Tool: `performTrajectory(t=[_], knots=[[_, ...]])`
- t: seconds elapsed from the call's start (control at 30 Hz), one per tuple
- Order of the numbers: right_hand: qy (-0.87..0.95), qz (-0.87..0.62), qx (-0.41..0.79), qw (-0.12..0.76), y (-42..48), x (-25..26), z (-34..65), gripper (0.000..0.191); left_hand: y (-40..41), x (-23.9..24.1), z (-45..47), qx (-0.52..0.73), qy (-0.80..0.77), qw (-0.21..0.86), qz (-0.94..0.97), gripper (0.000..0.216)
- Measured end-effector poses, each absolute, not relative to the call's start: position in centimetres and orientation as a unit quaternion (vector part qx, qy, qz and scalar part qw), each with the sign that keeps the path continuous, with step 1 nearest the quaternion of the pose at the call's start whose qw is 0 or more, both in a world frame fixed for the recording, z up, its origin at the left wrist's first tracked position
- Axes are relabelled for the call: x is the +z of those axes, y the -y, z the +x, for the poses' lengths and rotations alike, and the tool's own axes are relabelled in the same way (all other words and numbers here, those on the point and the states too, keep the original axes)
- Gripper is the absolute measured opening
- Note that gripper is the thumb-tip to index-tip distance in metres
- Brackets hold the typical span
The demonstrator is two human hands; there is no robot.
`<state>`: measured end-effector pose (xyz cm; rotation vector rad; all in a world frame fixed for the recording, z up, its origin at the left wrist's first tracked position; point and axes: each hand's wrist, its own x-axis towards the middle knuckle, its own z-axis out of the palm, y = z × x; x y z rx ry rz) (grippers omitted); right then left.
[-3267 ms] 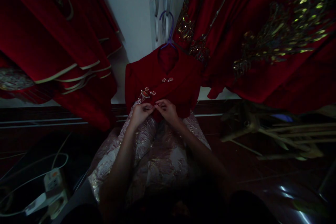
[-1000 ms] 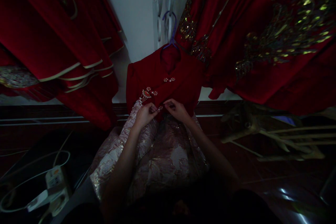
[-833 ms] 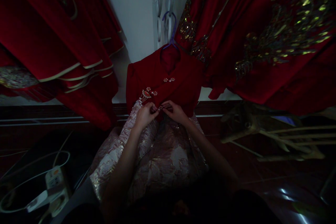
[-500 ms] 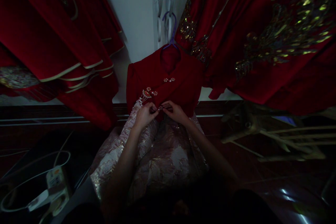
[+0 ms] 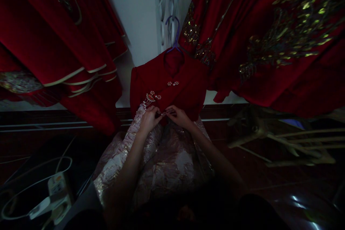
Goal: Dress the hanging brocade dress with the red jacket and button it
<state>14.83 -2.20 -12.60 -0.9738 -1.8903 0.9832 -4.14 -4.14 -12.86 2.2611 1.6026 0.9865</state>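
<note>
A red dress top (image 5: 151,75) hangs in front of me on a purple hanger (image 5: 176,39). Below its waist falls a pale, shiny brocade skirt (image 5: 172,161). My left hand (image 5: 150,118) and my right hand (image 5: 178,115) meet at the waist front, fingers pinched on either side of a small beaded clasp (image 5: 163,114). The fingertips partly cover it. Higher on the chest sits another beaded clasp (image 5: 173,83), and a jewelled brooch (image 5: 151,97) with hanging beads lies just above my left hand.
Red garments with pale trim (image 5: 81,54) hang at left, and red garments with gold sequins (image 5: 293,25) at right. A wooden folding rack (image 5: 269,134) is low on the right. A power strip (image 5: 58,190) with a looped white cable lies low on the left.
Both hands stay at the waist clasp, their fingers shifting slightly around it. The whole view has tilted a little, so the dress appears slightly lower.
</note>
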Motion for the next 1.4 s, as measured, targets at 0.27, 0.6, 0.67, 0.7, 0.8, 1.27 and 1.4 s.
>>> performTrajectory(t=[0.27,0.6,0.67,0.7,0.8,1.27,1.4], knots=[[0.730,-0.392,0.396,0.395,2.2,-12.9,14.6,0.018,3.9,-13.0,-4.2,0.356,-0.537,0.144,0.751,0.017],[0.705,-0.422,0.376,0.429,2.4,-13.1,14.0,0.018,3.9,-13.5,-3.6,0.444,-0.522,0.273,0.675,0.025],[0.705,-0.427,0.368,0.429,2.4,-12.6,14.3,0.020,3.4,-13.4,-3.5,0.480,-0.509,0.326,0.635,0.034],[0.710,-0.424,0.369,0.424,2.4,-12.3,14.5,0.022,3.0,-13.2,-3.5,0.503,-0.505,0.353,0.606,0.041],[0.733,-0.383,0.405,0.390,2.3,-11.1,15.7,0.025,1.5,-12.0,-3.5,0.587,-0.474,0.448,0.480,0.047],[0.724,-0.304,0.543,0.298,2.2,-8.7,18.2,0.029,-1.1,-10.7,-2.9,0.674,-0.383,0.566,0.282,0.023],[0.726,-0.305,0.537,0.302,2.1,-8.7,18.2,0.028,-1.5,-10.7,-1.9,0.695,-0.415,0.525,0.265,0.021]])
